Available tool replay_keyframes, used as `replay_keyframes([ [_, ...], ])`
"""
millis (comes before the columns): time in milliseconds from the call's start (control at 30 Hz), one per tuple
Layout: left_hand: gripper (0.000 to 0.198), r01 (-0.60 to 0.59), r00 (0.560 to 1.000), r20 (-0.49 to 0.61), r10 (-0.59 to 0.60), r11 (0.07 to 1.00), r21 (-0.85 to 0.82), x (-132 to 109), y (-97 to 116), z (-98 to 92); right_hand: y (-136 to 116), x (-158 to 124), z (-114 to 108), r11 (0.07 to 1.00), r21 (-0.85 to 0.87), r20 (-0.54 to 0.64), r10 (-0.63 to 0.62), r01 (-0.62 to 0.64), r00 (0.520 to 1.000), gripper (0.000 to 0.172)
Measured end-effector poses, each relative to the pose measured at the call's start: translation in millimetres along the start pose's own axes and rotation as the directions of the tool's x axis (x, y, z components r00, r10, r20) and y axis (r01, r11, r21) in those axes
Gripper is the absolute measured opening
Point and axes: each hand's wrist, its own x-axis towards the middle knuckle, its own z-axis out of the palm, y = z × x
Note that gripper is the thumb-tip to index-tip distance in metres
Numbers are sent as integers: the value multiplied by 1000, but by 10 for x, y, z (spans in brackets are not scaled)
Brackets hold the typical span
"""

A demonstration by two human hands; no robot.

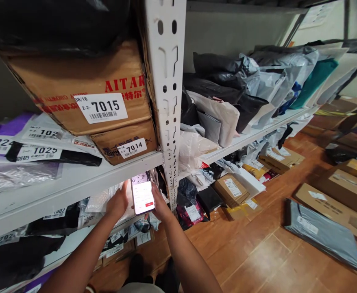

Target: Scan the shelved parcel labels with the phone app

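A smartphone [143,195] with a lit screen is held upright and slightly tilted, just below a white shelf edge. White panels and a red button show on the screen, and its top part looks like a camera picture. My left hand [118,202] grips the phone's left side, its fingers mostly hidden behind it. On the opposite side my right hand [159,203] is closed around the right edge. Above the phone, a carton labelled 7014 [126,148] and a larger carton labelled 7015 [105,81] are stacked on the shelf.
A perforated white post [166,81] stands right of the cartons. Bagged parcels [40,152] lie at left; grey and black mailers [227,85] fill the right shelf. Cardboard boxes [331,209] and a grey wrapped parcel [321,232] rest on the tiled floor [257,260].
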Motion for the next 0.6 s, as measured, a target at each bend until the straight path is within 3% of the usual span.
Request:
replay_keyframes([
  [600,61,7,1000,3,-6,998,-69,-10,24,-54,-39,-4,17,1000,27,17,2,-3,1000,57],
])
